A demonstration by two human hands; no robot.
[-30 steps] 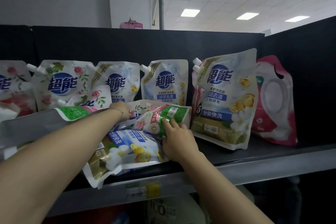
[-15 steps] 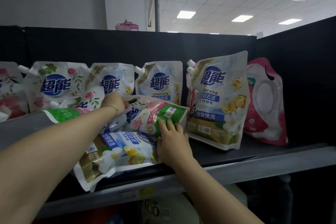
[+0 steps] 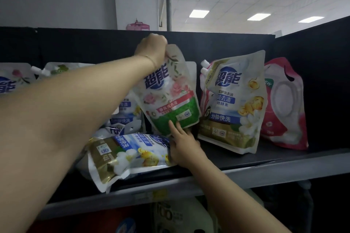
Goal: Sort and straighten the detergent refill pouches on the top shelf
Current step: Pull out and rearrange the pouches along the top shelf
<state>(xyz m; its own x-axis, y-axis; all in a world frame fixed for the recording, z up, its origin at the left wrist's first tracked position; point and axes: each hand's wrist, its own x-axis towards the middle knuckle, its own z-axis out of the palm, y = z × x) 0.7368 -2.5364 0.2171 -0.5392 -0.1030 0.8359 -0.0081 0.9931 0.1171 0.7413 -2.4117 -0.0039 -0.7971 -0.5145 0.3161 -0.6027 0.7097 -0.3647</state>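
Note:
My left hand [image 3: 151, 49] grips the top corner of a rose-and-green refill pouch [image 3: 170, 98] and holds it upright above the shelf. Down at that pouch's bottom edge, my right hand [image 3: 184, 145] touches it with a straight index finger while the other fingers rest against a gold-and-blue pouch [image 3: 125, 155] lying flat at the shelf front. Upright to the right leans a gold-and-white pouch [image 3: 234, 104]. More pouches [image 3: 125, 111] stand behind my left arm, partly hidden.
A pink pouch [image 3: 282, 104] leans against the black side panel at the far right. Rose-print pouches [image 3: 13, 79] stand at the far left. The grey shelf lip [image 3: 265, 172] runs across the front, with bottles on the lower shelf [image 3: 170, 215].
My left hand has lifted the rose-and-green pouch from lying down to upright. My right hand stayed at its lower edge, and the camera moved closer.

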